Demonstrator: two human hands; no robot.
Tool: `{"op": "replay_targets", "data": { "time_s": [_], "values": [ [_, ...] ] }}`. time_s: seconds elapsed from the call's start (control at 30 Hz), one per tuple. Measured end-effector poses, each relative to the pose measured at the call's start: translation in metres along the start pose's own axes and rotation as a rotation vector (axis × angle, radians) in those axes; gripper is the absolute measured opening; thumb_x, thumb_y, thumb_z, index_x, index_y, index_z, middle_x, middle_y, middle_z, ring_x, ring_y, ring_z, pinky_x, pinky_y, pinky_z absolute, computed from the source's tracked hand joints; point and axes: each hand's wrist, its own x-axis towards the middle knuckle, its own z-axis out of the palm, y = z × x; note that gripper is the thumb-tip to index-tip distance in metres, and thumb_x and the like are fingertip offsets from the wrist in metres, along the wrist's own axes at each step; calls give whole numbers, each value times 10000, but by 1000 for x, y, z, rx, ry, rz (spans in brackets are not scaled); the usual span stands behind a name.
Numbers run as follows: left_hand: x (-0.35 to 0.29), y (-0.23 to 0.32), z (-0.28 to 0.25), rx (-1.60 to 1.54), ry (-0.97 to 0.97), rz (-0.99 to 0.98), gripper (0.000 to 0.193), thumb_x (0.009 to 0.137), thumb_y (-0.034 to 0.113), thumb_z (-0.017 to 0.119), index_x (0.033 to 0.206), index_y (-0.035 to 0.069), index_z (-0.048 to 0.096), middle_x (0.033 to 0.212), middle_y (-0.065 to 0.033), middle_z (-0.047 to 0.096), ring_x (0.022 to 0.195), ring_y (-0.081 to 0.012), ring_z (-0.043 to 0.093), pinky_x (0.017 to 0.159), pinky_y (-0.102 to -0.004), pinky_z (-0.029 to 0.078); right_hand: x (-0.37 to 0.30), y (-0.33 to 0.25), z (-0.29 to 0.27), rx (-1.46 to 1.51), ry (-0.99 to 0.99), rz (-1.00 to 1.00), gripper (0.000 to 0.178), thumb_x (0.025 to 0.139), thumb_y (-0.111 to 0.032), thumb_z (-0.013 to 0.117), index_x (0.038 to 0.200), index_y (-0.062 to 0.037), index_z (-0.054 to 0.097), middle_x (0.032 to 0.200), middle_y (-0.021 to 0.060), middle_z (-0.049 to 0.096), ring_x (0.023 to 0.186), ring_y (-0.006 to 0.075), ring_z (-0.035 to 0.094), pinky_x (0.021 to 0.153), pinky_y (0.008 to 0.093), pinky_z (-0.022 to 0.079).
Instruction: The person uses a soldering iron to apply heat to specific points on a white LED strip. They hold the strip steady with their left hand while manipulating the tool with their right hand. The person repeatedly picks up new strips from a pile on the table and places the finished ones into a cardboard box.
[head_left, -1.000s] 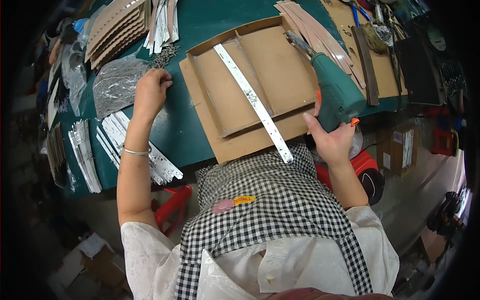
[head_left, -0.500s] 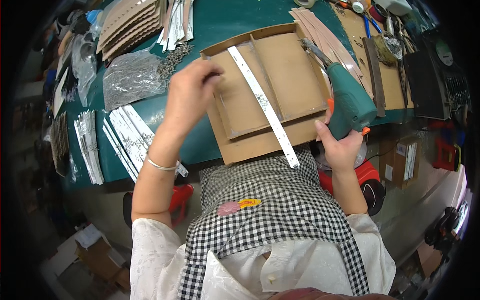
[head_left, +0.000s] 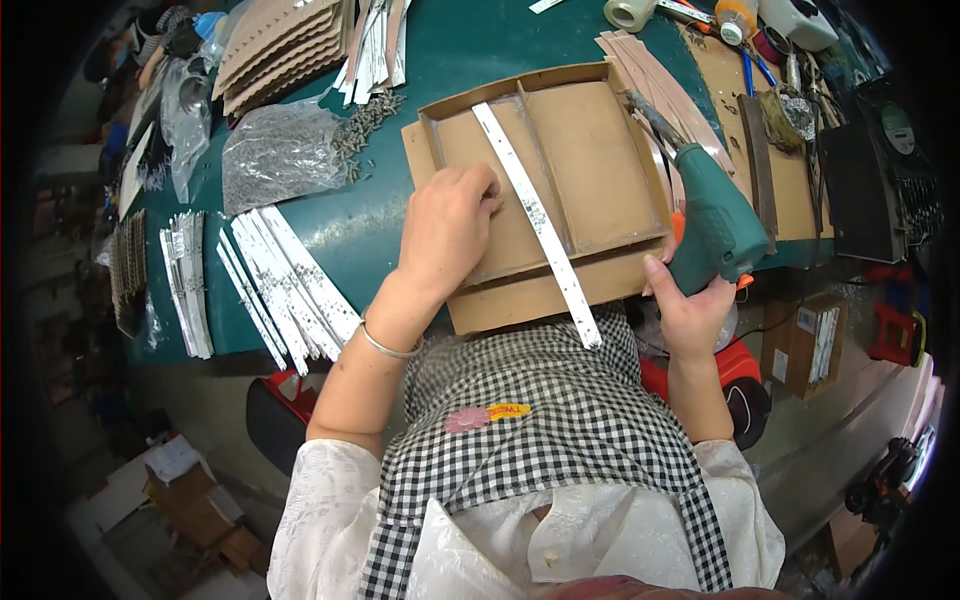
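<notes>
Your right grip [head_left: 697,318] clasps the green pistol-shaped tool [head_left: 718,205]; your left grip [head_left: 448,230] is curled, contents indeterminable, left of the white circuit strip [head_left: 536,220]. This overhangs the near edge of the cardboard tray [head_left: 585,165]. Expect it light, stiff, slick; hold its long edges.

Free tabletop [head_left: 372,222] left of cardboard tray [head_left: 598,170], glue gun [head_left: 718,215] blocking right; divider [head_left: 545,167] within

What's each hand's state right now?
Left hand: curled closed; whether it holds anything can't be told.
Right hand: closed around the green glue gun.
</notes>
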Motion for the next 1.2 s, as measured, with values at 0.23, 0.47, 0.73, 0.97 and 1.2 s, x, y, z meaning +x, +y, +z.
{"op": "replay_targets", "data": {
  "time_s": [0.23,0.47,0.73,0.97,1.2],
  "values": [
    [-14,7,-3,-248,63,-68,134,756,-44,710,862,36,729,824,-119,708,738,-263,699,668,-343,556,15,-4,12,-7,-103,-133,557,823,87,729,1326,24,497,980,67,612,762,103,607,618,227,543],
    [-17,30,-14,-451,23,-205,186,769,-66,728,922,30,774,830,-91,738,675,-152,690,629,-256,539,30,-21,50,139,-236,3,346,792,81,762,1088,4,600,979,59,689,910,120,672,747,277,553],
    [-16,35,-14,-281,114,-2,139,718,-22,728,853,13,741,797,-138,705,696,-306,692,636,-382,561,42,-26,74,-248,-403,-225,572,722,-6,789,1248,13,564,1021,137,688,907,253,703,792,337,559],
    [-24,35,-20,-503,102,-134,137,780,-26,739,915,-1,739,821,-126,725,715,-232,714,640,-325,567,43,-15,83,-211,-350,-91,421,765,6,756,1153,11,594,999,108,691,850,188,690,734,303,549],
    [-29,30,-9,-829,94,-304,146,821,-33,741,966,-19,737,899,-100,755,778,-138,724,677,-261,566,44,-9,85,-59,-297,-104,223,808,32,744,999,13,631,895,58,696,791,98,666,687,251,539]
  ]
}}
